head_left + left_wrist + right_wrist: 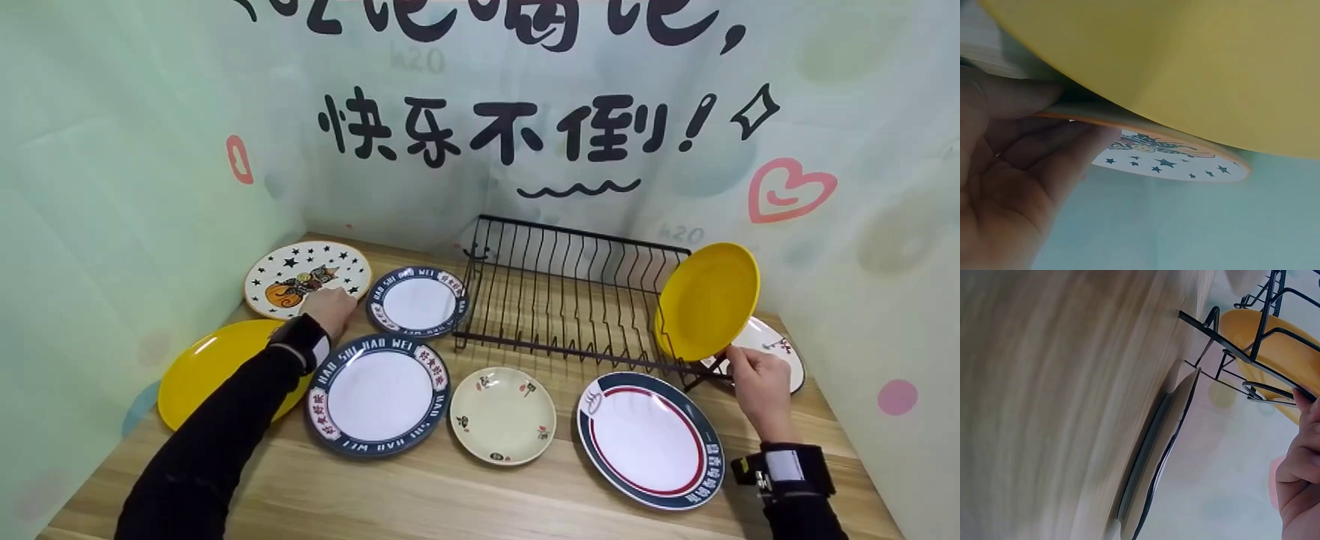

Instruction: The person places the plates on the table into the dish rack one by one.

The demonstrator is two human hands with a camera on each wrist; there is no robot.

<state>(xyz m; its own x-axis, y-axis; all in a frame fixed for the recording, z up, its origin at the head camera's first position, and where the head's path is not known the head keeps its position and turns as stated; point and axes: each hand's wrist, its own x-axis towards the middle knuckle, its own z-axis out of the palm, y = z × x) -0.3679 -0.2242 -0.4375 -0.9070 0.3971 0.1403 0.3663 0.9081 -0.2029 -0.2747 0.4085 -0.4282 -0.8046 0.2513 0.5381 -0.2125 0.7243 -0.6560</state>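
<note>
My left hand pinches the near edge of a white plate with black stars and a pumpkin-and-cat picture. In the left wrist view the thumb is on the plate's underside and the fingers are on its patterned face, close beside a large yellow plate. On the right, my right hand has curled fingers gripping the right end of a black wire dish rack. Just above those fingers, a smaller yellow plate stands tilted in the rack's last slots. The right wrist view shows a fingertip on the rack's bar.
Two blue-rimmed plates, a cream plate and a navy-rimmed plate lie on the wooden table. Behind the right hand lies a white plate with a dark rim. Printed cloth encloses the back and sides.
</note>
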